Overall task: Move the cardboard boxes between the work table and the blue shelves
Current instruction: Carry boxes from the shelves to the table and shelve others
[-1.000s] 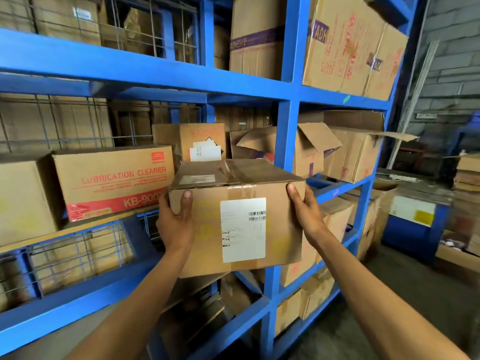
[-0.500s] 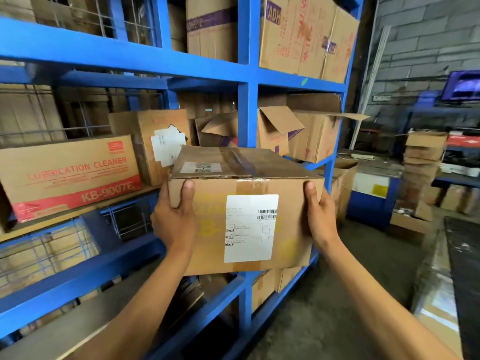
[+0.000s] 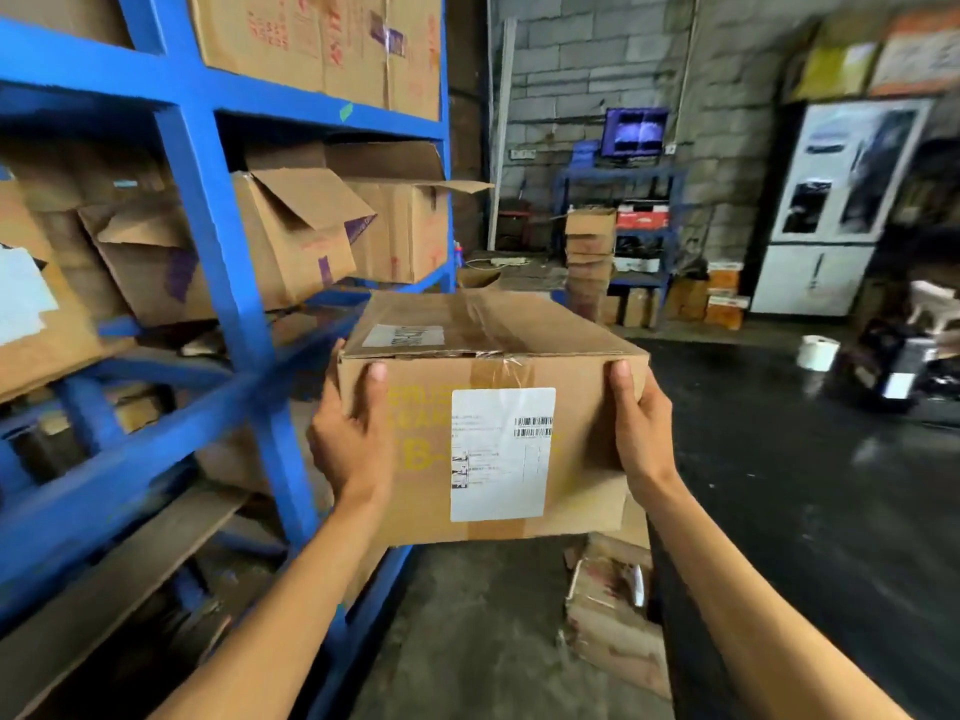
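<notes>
Item: cardboard box point(image 3: 493, 407), taped, white label facing us — carried in the air, clear of the blue shelves point(image 3: 208, 210) to our left. Long axis runs side to side. Our left hand point(image 3: 353, 439) and right hand point(image 3: 641, 428) clasp opposite ends, thumbs on the front; box centred between them, neither hand nearer.

Taped, labelled cardboard box point(image 3: 488, 407) held level.

Both arms outstretched, left hand point(image 3: 349, 439) and right hand point(image 3: 640, 428) gripping opposite sides, thumbs up
</notes>
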A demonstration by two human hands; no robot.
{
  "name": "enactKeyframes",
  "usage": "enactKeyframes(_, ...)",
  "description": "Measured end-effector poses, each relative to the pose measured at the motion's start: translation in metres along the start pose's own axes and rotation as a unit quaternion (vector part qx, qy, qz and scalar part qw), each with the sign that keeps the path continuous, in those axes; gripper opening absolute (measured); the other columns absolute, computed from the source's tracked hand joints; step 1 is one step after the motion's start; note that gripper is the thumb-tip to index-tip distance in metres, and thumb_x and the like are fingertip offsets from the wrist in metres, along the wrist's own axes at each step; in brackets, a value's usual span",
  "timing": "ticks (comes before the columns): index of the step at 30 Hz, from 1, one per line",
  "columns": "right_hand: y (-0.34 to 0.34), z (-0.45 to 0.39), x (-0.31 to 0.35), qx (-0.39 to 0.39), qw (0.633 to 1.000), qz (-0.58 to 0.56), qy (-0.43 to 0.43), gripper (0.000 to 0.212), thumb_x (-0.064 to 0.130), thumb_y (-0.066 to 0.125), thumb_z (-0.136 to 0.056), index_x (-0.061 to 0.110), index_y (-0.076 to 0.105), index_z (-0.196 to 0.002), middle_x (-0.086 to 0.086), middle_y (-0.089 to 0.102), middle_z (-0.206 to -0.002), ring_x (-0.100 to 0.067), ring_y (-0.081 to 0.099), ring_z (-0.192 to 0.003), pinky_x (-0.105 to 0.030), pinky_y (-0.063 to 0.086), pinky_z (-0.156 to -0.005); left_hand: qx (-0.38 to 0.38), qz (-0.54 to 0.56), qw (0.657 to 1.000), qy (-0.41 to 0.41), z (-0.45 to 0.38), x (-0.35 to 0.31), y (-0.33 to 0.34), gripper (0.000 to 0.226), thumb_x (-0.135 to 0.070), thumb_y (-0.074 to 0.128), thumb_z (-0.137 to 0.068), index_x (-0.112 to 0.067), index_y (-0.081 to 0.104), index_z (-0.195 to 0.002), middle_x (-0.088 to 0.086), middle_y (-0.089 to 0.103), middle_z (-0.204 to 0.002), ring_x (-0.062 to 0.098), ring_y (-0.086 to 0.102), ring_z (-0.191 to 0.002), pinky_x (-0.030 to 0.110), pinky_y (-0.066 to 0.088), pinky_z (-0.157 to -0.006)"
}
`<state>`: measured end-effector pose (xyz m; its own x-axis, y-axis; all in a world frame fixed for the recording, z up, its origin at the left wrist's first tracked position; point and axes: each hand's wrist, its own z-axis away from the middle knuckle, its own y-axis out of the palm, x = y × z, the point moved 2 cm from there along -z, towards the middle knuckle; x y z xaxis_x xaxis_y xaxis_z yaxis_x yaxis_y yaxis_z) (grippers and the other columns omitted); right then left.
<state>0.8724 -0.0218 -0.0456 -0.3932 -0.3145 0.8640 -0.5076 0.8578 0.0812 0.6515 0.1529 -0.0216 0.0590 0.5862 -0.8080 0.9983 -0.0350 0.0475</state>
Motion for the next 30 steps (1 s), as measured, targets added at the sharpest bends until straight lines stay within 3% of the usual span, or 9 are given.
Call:
enactKeyframes(3, -0.058, 0.007, -0.004, -0.060, 0.997, 0.038, 0.004, 0.050, 0.055, 0.049, -0.094, 0.021, 0.060, -0.129, 0.012, 0.067, -0.118, 0.008, 0.062, -0.101, -0.004, 0.047, -0.081, 0.049, 0.003, 0.999, -0.004, 0.025, 0.005, 0.055, 0.069, -0.062, 0.044, -0.085, -0.015, 0.060, -0.132, 0.005, 0.071, -0.114, 0.021, 0.064, -0.109, 0.027, 0.046, -0.090)
enactKeyframes(6, -0.112, 0.019, -0.012, -0.125, 0.989, 0.078, 0.013, 0.044, 0.053, 0.050, -0.095, 0.022, 0.061, -0.125, 0.012, 0.068, -0.115, 0.006, 0.063, -0.100, -0.006, 0.047, -0.079, 0.122, 0.017, 0.992, -0.028, 0.052, 0.008, 0.110, 0.077, -0.066, 0.043, -0.082, -0.005, 0.063, -0.124, 0.017, 0.071, -0.110, 0.029, 0.065, -0.104, 0.031, 0.045, -0.088)
enactKeyframes(10, -0.183, 0.039, -0.018, -0.223, 0.966, 0.129, 0.022, 0.036, 0.048, 0.051, -0.098, 0.022, 0.064, -0.120, 0.021, 0.071, -0.104, 0.007, 0.062, -0.096, -0.007, 0.046, -0.077, 0.226, 0.088, 0.966, -0.092, 0.094, 0.011, 0.184, 0.074, -0.064, 0.050, -0.083, -0.004, 0.061, -0.125, 0.017, 0.066, -0.121, 0.029, 0.060, -0.116, 0.039, 0.045, -0.102)
enactKeyframes(12, -0.213, 0.052, -0.017, -0.270, 0.950, 0.152, 0.028, 0.040, 0.052, 0.050, -0.098, 0.023, 0.064, -0.122, 0.019, 0.071, -0.108, 0.007, 0.063, -0.099, -0.007, 0.046, -0.078, 0.267, 0.115, 0.950, -0.117, 0.121, 0.009, 0.222, 0.061, -0.052, 0.058, -0.090, -0.005, 0.058, -0.131, 0.012, 0.061, -0.129, 0.022, 0.057, -0.118, 0.024, 0.039, -0.106)
enactKeyframes(14, -0.236, 0.064, -0.014, -0.313, 0.933, 0.175, 0.027, 0.039, 0.055, 0.050, -0.097, 0.026, 0.064, -0.119, 0.018, 0.072, -0.108, 0.006, 0.064, -0.099, -0.007, 0.047, -0.078, 0.306, 0.133, 0.933, -0.131, 0.146, 0.009, 0.257, 0.053, -0.045, 0.059, -0.093, -0.012, 0.053, -0.134, -0.001, 0.054, -0.127, 0.009, 0.052, -0.115, 0.007, 0.032, -0.098)
enactKeyframes(18, -0.276, 0.093, -0.016, -0.415, 0.880, 0.228, 0.042, 0.041, 0.051, 0.051, -0.098, 0.021, 0.062, -0.123, 0.018, 0.072, -0.103, 0.007, 0.066, -0.094, -0.008, 0.048, -0.076, 0.409, 0.161, 0.880, -0.180, 0.198, 0.010, 0.321, 0.064, -0.063, 0.055, -0.087, -0.025, 0.047, -0.138, -0.006, 0.053, -0.130, 0.018, 0.050, -0.126, 0.030, 0.036, -0.104)
enactKeyframes(23, -0.298, 0.134, -0.027, -0.523, 0.802, 0.277, 0.082, 0.061, 0.062, 0.049, -0.092, 0.022, 0.054, -0.137, 0.001, 0.068, -0.122, -0.013, 0.066, -0.108, -0.044, 0.055, -0.097, 0.551, 0.189, 0.804, -0.118, 0.254, 0.008, 0.376, 0.074, -0.075, 0.043, -0.081, -0.031, 0.050, -0.141, -0.003, 0.056, -0.140, 0.020, 0.051, -0.129, 0.047, 0.037, -0.111)
enactKeyframes(26, -0.297, 0.157, -0.041, -0.579, 0.756, 0.285, 0.110, 0.076, 0.072, 0.047, -0.086, 0.021, 0.049, -0.143, -0.003, 0.063, -0.133, -0.022, 0.061, -0.119, -0.054, 0.050, -0.102, 0.624, 0.218, 0.741, -0.116, 0.286, 0.010, 0.398, 0.069, -0.071, 0.045, -0.085, -0.032, 0.047, -0.143, -0.003, 0.055, -0.141, 0.017, 0.050, -0.129, 0.041, 0.038, -0.108)
enactKeyframes(30, -0.282, 0.186, -0.060, -0.643, 0.698, 0.294, 0.117, 0.093, 0.083, 0.047, -0.076, 0.024, 0.044, -0.148, -0.002, 0.058, -0.140, -0.017, 0.057, -0.125, -0.047, 0.049, -0.106, 0.690, 0.257, 0.663, -0.134, 0.319, 0.013, 0.414, 0.099, -0.091, 0.043, -0.066, -0.029, 0.048, -0.143, -0.003, 0.056, -0.139, 0.014, 0.050, -0.127, 0.025, 0.039, -0.100)
